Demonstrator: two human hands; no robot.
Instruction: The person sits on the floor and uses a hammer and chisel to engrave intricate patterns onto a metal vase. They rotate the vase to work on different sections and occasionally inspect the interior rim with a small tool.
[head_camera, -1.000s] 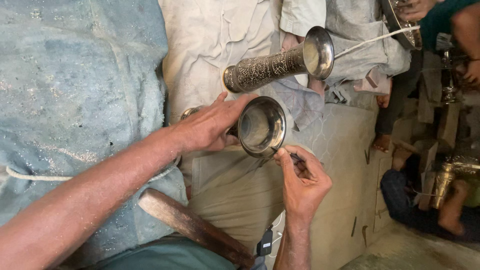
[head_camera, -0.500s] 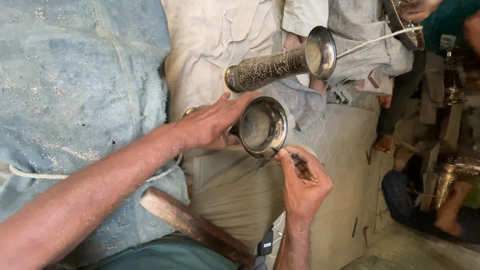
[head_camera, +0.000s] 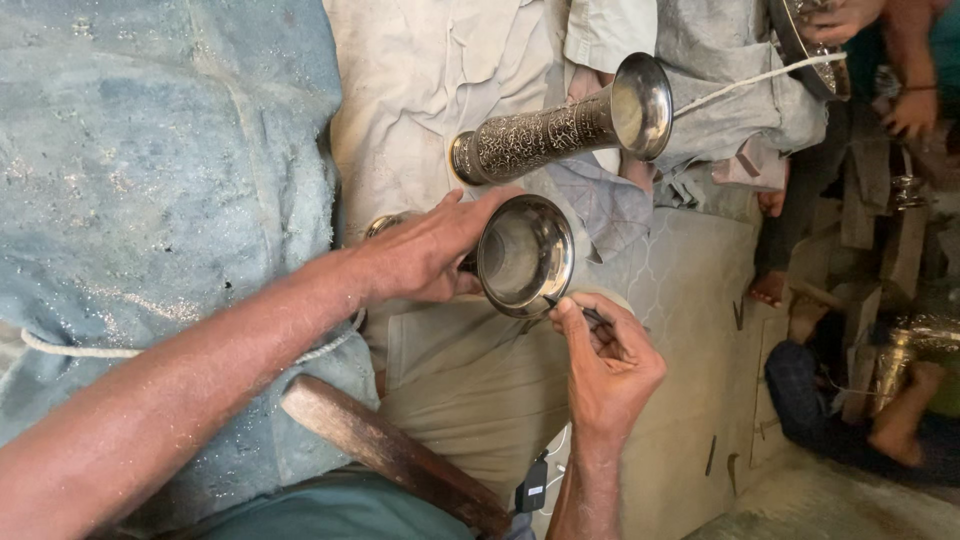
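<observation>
Between the two hands, over the lap, a shiny metal cup (head_camera: 525, 255) lies on its side, mouth turned up so its rim is easy to reach. Left hand (head_camera: 425, 250) grips its neck to keep it steady. Right hand (head_camera: 610, 365) pinches a thin dark tool (head_camera: 572, 308) with its tip touching the rim. A carved metal vase (head_camera: 560, 125) lies near, on pale cloth (head_camera: 420, 80).

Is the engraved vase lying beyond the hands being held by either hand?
No: the engraved vase lies alone on cloth, while the left hand grips the plain vase.
</observation>
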